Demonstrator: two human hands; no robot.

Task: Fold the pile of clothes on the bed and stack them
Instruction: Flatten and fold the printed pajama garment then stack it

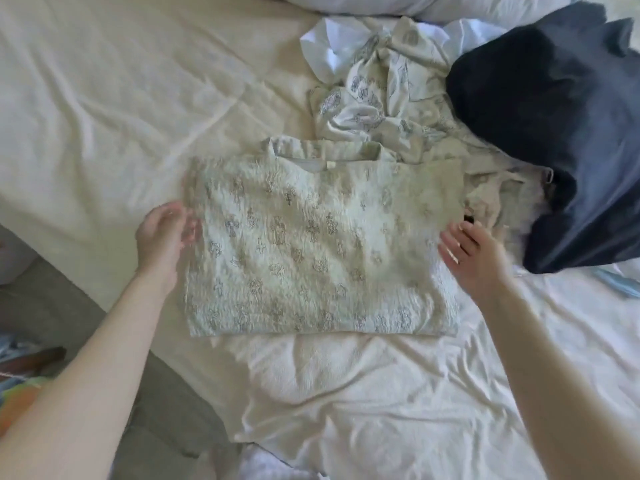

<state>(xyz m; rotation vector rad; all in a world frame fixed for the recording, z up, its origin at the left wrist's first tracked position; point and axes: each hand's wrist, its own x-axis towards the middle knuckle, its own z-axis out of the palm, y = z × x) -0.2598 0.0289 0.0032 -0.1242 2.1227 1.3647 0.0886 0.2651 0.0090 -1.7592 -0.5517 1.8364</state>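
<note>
The pale crinkled top with its small cross print lies flat on the bed in front of me, already folded into a rough rectangle, neckline away from me. My left hand sits at its left edge, fingers relaxed and touching the fabric, and my right hand is at the right edge with fingers spread and straight, so neither grip is clamped on anything. Just beyond the top lies the unfolded pile: a crumpled white printed garment, and to the right of it a dark navy garment whose lower edge comes close to my right hand. The sheet beneath is rumpled, and I judge that is the main risk: the soft lump under the near edge could let the fold slide or open when I lift or fold again. The navy cloth could also catch and drag. A small tag shows inside the neckline, but I cannot read any writing.
</note>
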